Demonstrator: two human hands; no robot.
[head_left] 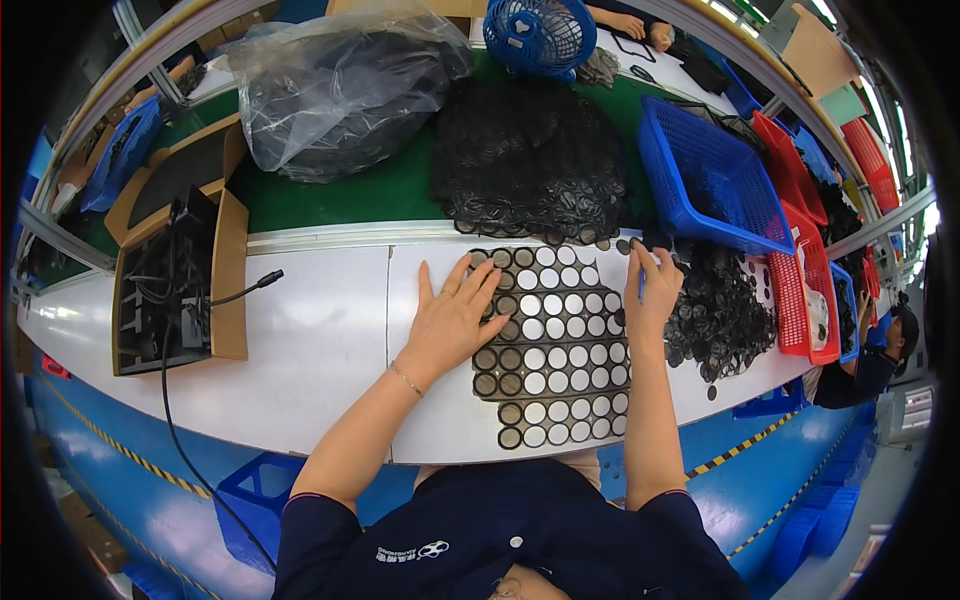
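Note:
In front of me on the white table, black-rimmed round pieces (556,328) lie in close rows. Most have white centres; those in the left columns have brownish, see-through centres. My left hand (452,322) rests flat over the left columns, fingers spread, with nothing in it. My right hand (655,292) is at the upper right corner of the rows, its fingers drawn together. A slim blue piece (641,286) shows along its thumb side; its kind is unclear. Beside these fingers lie a small dark disc (623,246) and a loose heap of black discs (715,310).
A large mound of black rings (530,150) sits behind the rows, beside a clear plastic bag (345,90) and a blue fan (540,35). Blue (715,180) and red (803,290) baskets stand right. A cardboard box (180,270) with a black cable stands left.

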